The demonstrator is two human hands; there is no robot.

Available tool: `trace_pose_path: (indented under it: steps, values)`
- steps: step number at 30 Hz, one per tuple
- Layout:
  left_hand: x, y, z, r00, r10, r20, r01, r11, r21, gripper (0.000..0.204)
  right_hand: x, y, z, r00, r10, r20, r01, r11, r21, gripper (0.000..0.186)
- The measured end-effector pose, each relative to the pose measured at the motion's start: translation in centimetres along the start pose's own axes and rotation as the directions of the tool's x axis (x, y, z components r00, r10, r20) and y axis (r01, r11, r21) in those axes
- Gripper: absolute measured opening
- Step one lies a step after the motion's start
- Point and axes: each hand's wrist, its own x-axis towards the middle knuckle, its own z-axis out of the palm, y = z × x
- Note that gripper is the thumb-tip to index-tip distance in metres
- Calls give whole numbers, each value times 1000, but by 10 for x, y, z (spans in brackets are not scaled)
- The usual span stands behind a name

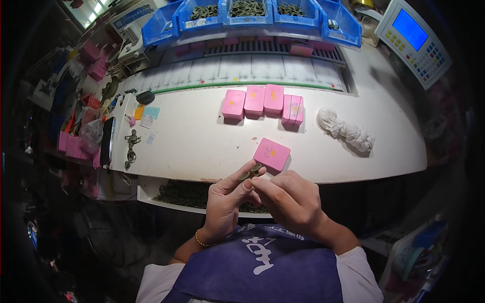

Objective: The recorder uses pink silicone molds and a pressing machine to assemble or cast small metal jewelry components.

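Note:
Above the table's front edge, my left hand (224,201) pinches a small dark green piece (246,175) that shows two round, ring-like ends. The fingertips of my right hand (295,199) are closed on the same piece from the other side, so part of it is hidden. Just beyond my fingers, a pink block (273,154) with a yellow spot and pen marks lies on the white table (187,136). Farther back, several similar pink blocks (255,99) stand in a row close together.
Blue bins (202,24) of green pieces line the back. A twisted white cloth (347,130) lies right, below a keypad panel with a blue screen (411,30). Dark green figures (132,146) and a phone (107,141) are left. An open drawer (149,189) of green pieces sits beneath my hands.

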Motion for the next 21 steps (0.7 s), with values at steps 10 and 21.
trace_pose_path:
  steps: [10,21]
  values:
    - [0,0,3,999,23,-34,-24,998,-50,45,-5,1,4,997,-29,-69,29,1000,-4,41]
    - [-1,-3,0,996,78,-42,-80,995,-52,45,-6,-1,6,997,-7,-75,7,1000,3,35]
